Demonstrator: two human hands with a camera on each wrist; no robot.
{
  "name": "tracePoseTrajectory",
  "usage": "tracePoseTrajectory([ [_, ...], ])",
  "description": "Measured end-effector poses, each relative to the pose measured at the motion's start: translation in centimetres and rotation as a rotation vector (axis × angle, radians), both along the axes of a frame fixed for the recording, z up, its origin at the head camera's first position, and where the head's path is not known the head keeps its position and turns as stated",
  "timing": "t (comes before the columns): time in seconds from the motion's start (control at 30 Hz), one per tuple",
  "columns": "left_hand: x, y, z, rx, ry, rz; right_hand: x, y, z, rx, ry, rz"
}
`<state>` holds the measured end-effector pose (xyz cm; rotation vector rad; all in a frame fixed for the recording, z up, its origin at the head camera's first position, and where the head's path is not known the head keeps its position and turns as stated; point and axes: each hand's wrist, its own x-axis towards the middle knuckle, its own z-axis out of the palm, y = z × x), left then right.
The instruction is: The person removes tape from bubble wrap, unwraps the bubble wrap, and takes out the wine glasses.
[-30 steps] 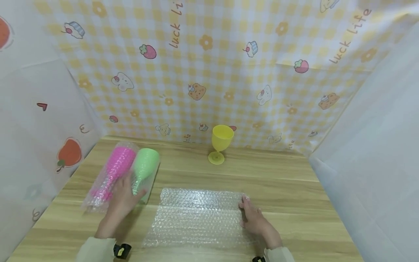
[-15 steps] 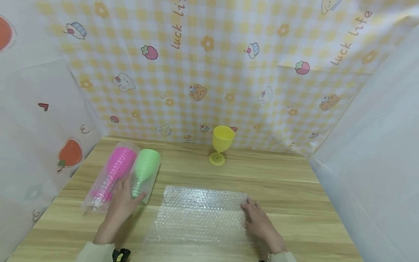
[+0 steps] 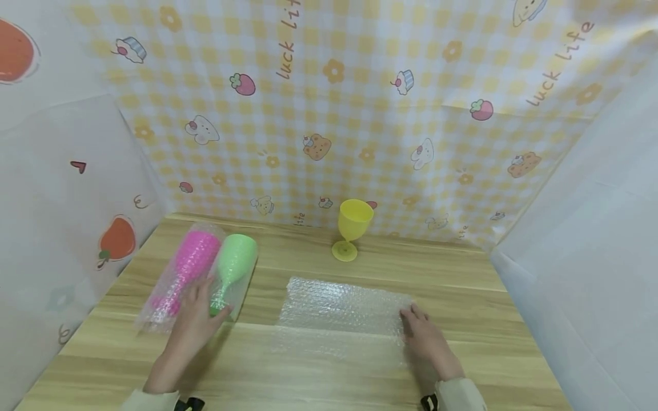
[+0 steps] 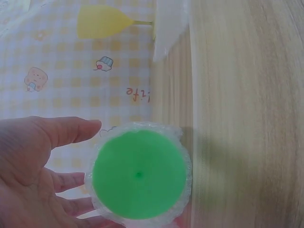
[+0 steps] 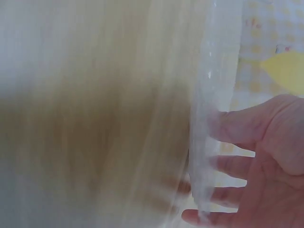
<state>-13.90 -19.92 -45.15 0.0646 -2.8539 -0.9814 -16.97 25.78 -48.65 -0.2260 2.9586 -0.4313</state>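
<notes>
The loose sheet of bubble wrap (image 3: 341,311) is touched at three o'clock by the right hand (image 3: 425,339), its fingers fairly straight and uncurled, presumably so that the edge can be guided. At ten o'clock from the sheet, the wrapped green cup (image 3: 236,254) is touched by the spread left hand (image 3: 194,319) (nothing is clasped), perhaps for steadying; the yellow cup (image 3: 356,220) is stood upright at twelve o'clock

Bubble wrap (image 3: 339,308) — glossy plastic, tabletop (image 3: 437,274) — wood-grained
</notes>
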Motion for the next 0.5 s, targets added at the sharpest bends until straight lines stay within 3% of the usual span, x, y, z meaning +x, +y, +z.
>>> tracePoseTrajectory([
  [0.33, 0.3, -0.1, -0.3, -0.017, 0.004, 0.004, -3.4, 5.0, 0.0, 0.130, -0.014, -0.050],
  [0.5, 0.2, -0.1, -0.4, -0.017, 0.006, 0.007, -4.2, 5.5, 0.3, 0.168, -0.002, -0.070],
])
